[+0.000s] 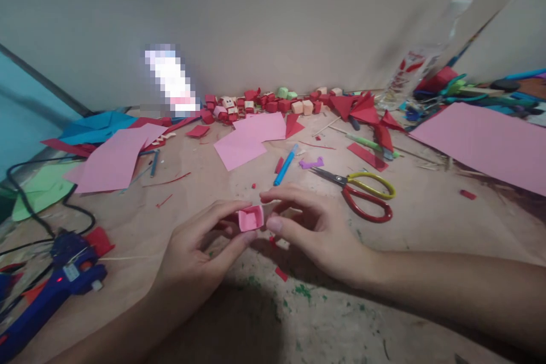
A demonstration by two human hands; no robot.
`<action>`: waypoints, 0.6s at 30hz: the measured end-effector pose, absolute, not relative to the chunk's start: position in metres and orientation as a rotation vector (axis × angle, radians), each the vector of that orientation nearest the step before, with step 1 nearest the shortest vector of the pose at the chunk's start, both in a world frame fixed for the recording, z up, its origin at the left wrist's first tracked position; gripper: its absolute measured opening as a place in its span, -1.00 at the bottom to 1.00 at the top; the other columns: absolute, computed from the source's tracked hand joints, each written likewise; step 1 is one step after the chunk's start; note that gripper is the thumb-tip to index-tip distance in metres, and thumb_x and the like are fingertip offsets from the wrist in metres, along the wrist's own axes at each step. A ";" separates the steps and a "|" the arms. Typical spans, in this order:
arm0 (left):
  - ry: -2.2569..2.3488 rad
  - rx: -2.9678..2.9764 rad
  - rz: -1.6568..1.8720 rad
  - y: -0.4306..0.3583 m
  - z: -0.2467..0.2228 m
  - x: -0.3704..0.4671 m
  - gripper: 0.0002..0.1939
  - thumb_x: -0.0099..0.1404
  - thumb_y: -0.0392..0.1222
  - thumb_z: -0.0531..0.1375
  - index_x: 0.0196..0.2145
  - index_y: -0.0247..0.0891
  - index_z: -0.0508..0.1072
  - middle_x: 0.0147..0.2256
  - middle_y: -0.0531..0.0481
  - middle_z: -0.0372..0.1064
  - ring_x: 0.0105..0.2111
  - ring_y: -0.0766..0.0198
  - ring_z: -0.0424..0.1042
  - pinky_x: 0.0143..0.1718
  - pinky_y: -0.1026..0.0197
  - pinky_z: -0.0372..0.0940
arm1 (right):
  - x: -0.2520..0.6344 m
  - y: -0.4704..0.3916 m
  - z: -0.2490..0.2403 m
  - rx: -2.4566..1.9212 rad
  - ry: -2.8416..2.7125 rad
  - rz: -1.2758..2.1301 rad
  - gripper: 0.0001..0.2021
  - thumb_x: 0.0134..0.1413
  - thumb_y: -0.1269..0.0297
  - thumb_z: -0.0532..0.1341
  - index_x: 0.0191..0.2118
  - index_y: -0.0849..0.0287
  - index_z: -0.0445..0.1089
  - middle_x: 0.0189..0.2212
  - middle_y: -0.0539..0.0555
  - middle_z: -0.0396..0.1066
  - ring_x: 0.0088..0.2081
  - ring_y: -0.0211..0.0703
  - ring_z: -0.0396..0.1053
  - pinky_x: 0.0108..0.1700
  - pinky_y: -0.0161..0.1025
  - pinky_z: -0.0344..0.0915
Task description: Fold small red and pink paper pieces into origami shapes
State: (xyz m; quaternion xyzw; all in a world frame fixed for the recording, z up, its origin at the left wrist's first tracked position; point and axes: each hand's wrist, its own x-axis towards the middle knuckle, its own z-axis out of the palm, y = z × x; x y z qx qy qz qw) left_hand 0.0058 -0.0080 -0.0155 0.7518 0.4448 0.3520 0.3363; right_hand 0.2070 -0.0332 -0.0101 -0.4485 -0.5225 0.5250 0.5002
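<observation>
Between the thumb and fingers of my left hand (200, 244) is a small pink paper box (251, 219), its open side facing me. My right hand (313, 230) is just right of the box, fingers curled and thumb apart from the index finger, with nothing seen between them. Beyond my hands lie a blue pen (285, 165) and a purple scrap (311, 163). Scissors (367, 193) with one yellow and one red handle rest beyond my right wrist. Small red paper bits (281, 273) are on the table under my hands.
A blue glue gun (63, 284) with a black cord lies at the left. Pink paper sheets (106, 159) are spread around, with another large pink sheet (490, 142) at right. Along the wall stand several small paper cubes (273, 103), a lit phone (173, 79) and a clear bottle (413, 71).
</observation>
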 end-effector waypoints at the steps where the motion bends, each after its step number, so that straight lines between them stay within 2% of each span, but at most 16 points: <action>1: 1.167 1.965 0.917 -0.008 -0.016 0.005 -0.79 0.29 -0.19 0.32 -0.10 -0.11 0.57 -0.15 0.07 0.60 -0.28 0.32 0.57 -0.27 0.39 0.48 | 0.210 -0.032 -0.008 -1.114 -1.246 1.184 -0.77 0.13 0.25 0.38 -0.09 0.14 0.56 -0.27 0.05 0.53 -0.31 -0.19 0.48 -0.30 -0.25 0.40; 4: 1.193 2.000 0.901 -0.008 -0.019 0.002 -0.78 0.30 -0.13 0.32 -0.09 -0.09 0.56 -0.18 0.08 0.59 -0.29 0.30 0.55 -0.25 0.36 0.47 | 0.235 -0.018 0.002 -1.204 -1.223 0.872 -0.85 0.20 0.21 0.31 -0.31 0.15 0.57 -0.46 0.01 0.49 -0.45 -0.25 0.41 -0.39 -0.30 0.34; 6: 1.190 2.018 0.878 -0.009 -0.021 0.000 -0.78 0.31 -0.11 0.31 -0.07 -0.08 0.55 -0.18 0.08 0.59 -0.28 0.29 0.54 -0.24 0.34 0.47 | 0.267 -0.003 0.011 -1.311 -1.300 0.634 -0.75 0.24 0.20 0.29 -0.45 0.18 0.52 -0.52 0.02 0.46 -0.48 -0.24 0.39 -0.40 -0.29 0.31; 8: 1.160 2.013 0.865 -0.009 -0.020 -0.001 -0.78 0.32 -0.10 0.31 -0.07 -0.09 0.55 -0.17 0.07 0.59 -0.26 0.28 0.54 -0.24 0.33 0.48 | 0.310 0.013 0.021 -1.533 -1.317 0.254 -0.64 0.28 0.20 0.24 -0.55 0.19 0.44 -0.62 0.00 0.38 -0.55 -0.27 0.31 -0.44 -0.30 0.26; 9: 1.145 2.001 0.860 -0.009 -0.020 -0.001 -0.77 0.33 -0.10 0.30 -0.06 -0.09 0.55 -0.16 0.06 0.58 -0.26 0.28 0.54 -0.25 0.33 0.48 | 0.335 0.020 0.027 -1.695 -1.245 0.048 -0.62 0.30 0.22 0.21 -0.56 0.19 0.41 -0.63 -0.01 0.35 -0.57 -0.29 0.28 -0.44 -0.30 0.24; 12: 1.115 1.948 0.875 -0.010 -0.017 0.002 -0.77 0.33 -0.08 0.30 -0.07 -0.10 0.56 -0.16 0.05 0.58 -0.28 0.29 0.54 -0.27 0.34 0.48 | 0.410 0.031 0.044 -1.857 -1.074 -0.179 -0.68 0.32 0.42 0.13 -0.51 0.21 0.38 -0.59 0.01 0.32 -0.55 -0.29 0.20 -0.42 -0.27 0.18; 14: 1.105 1.930 0.886 -0.010 -0.015 0.004 -0.78 0.33 -0.09 0.30 -0.08 -0.11 0.57 -0.16 0.04 0.58 -0.30 0.30 0.53 -0.29 0.33 0.47 | 0.456 0.029 0.056 -2.008 -1.011 -0.235 -0.72 0.25 0.49 0.20 -0.52 0.22 0.39 -0.62 0.00 0.30 -0.55 -0.28 0.19 -0.39 -0.23 0.16; 18: 1.072 1.939 0.875 -0.010 -0.014 0.004 -0.77 0.34 -0.10 0.29 -0.07 -0.15 0.57 -0.15 0.00 0.58 -0.31 0.28 0.52 -0.29 0.29 0.47 | 0.528 0.008 0.073 -2.367 -0.932 -0.202 -0.66 -0.14 0.61 0.46 -0.70 0.21 0.37 -0.75 -0.09 0.17 -0.58 -0.27 0.11 -0.33 -0.11 0.08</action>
